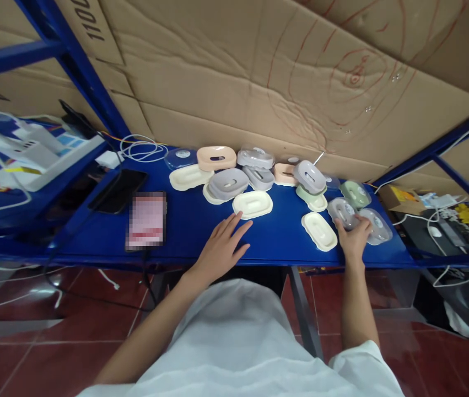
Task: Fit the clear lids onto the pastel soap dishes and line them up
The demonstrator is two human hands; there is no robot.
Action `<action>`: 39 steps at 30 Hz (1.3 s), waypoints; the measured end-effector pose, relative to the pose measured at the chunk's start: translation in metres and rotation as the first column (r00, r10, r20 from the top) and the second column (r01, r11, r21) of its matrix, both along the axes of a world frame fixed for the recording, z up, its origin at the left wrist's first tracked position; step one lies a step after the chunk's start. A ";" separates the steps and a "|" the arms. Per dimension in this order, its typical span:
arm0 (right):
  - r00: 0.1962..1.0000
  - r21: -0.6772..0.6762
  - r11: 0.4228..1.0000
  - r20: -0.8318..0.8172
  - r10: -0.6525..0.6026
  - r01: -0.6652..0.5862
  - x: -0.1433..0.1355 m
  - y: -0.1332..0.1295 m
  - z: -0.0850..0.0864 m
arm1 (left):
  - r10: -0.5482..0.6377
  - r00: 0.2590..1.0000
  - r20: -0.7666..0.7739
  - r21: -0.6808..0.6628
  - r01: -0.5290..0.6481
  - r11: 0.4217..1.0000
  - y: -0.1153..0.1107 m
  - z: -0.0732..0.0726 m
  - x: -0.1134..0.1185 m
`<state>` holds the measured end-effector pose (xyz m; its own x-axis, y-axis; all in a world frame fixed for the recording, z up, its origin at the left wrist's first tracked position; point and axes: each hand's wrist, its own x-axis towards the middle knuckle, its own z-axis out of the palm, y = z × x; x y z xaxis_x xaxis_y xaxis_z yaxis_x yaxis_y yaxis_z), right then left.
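Note:
Several oval plastic soap-dish parts in cream, grey, peach and green lie scattered on a blue table. My left hand rests flat on the table, fingers spread, just below a cream oval dish. My right hand grips a grey oval piece at the right side of the table, next to a clear grey piece and a cream tray. A green piece lies just behind.
A phone with a blurred screen and a dark tablet lie at the left. White cables coil near the cardboard back wall. A white tray with boxes sits far left. Cluttered boxes and wires sit at the right.

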<state>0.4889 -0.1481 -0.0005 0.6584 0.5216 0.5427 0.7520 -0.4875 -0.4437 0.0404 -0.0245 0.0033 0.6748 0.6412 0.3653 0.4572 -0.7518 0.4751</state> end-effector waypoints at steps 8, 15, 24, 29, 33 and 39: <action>0.991 -0.132 0.990 0.123 0.057 -0.040 -0.002 -0.001 -0.006 | 0.039 0.996 -0.085 0.077 -0.033 0.997 0.015 -0.003 0.016; 0.993 -0.215 0.976 0.119 0.012 0.014 0.003 0.007 0.000 | 0.049 0.992 -0.116 0.120 -0.035 0.992 0.006 -0.001 -0.004; 0.915 -0.157 0.930 0.181 0.359 -0.334 -0.079 -0.032 0.007 | 0.060 0.996 0.064 0.116 -0.067 0.991 0.004 -0.009 -0.019; 0.764 -0.324 0.752 0.120 0.634 -0.574 -0.141 -0.036 -0.004 | 0.049 0.995 0.089 0.130 -0.060 0.990 0.003 -0.012 -0.020; 0.700 -0.339 0.681 0.085 0.709 -0.649 -0.153 -0.001 0.011 | 0.124 0.984 0.126 0.145 -0.142 0.979 0.001 -0.012 -0.020; 0.490 -0.340 0.497 0.113 0.864 -0.798 -0.185 0.123 0.044 | 0.097 0.984 0.146 0.122 -0.115 0.986 0.001 -0.011 -0.019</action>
